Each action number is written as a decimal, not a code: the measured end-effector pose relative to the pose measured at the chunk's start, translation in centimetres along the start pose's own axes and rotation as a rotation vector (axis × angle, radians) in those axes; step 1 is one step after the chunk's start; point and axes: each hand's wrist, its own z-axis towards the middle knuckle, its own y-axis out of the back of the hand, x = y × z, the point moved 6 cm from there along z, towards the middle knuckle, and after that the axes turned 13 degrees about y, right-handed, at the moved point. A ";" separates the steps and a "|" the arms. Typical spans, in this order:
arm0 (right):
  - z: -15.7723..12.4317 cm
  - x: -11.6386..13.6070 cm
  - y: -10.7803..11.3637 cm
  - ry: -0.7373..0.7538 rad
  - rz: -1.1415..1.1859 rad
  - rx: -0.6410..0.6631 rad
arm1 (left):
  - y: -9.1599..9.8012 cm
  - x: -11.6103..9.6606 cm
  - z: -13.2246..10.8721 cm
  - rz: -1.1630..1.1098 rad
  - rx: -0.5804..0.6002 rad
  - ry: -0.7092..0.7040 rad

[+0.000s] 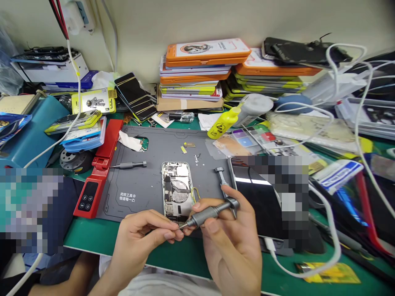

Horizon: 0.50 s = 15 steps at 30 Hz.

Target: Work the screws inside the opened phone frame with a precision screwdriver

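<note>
So I'm standing here watching the left hand [137,233] pinching its fingertips together at the tip of a slim screwdriver [203,216]; can't tell if they're gripping something tiny too. Just beyond, an opened phone [178,190] is lying on the grey mat [151,144], innards showing. Those are looking fragile, so I'd be holding it by the frame edges only. The screwdriver is slanting between both hands, probably light, stiff and not too slippery. Rightmost, the right hand [231,234] is curling partway around its thick handle, imo the best place for gripping.
</note>
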 end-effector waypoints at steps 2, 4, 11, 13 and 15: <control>0.0 0.1 -0.1 -0.002 -0.002 -0.006 | 0.0 0.0 0.0 -0.005 0.002 0.005; 0.0 0.1 -0.1 -0.004 -0.002 -0.017 | -0.1 0.0 0.0 -0.003 0.004 0.008; -0.1 -0.1 0.3 -0.077 -0.012 -0.044 | -0.1 -0.2 0.0 0.018 0.005 0.007; -0.1 -0.1 0.3 -0.085 -0.018 -0.048 | 0.0 -0.1 0.0 0.015 0.004 0.011; -0.1 -0.1 0.2 -0.083 -0.022 -0.046 | 0.0 0.0 0.0 0.014 0.007 0.017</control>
